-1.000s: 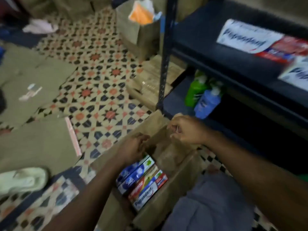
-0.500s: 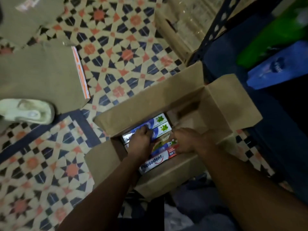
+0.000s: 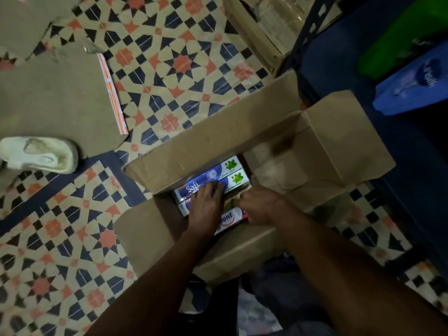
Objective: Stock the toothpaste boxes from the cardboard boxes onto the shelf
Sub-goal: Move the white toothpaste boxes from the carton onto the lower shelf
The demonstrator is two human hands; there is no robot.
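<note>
From the toothpaste boxes, the carton floor is lying open at 3 o'clock; a raised flap is walling 11 o'clock, the shelf post is blocking 1 o'clock.

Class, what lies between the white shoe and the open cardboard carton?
Only patterned floor tiles crossed by a dark blue band, no object, as the head view shows.

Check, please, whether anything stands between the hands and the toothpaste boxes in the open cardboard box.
Nothing visible does. The brown cardboard box has its flaps folded outward, and the left hand and right hand both touch the printed toothpaste boxes inside.
</note>
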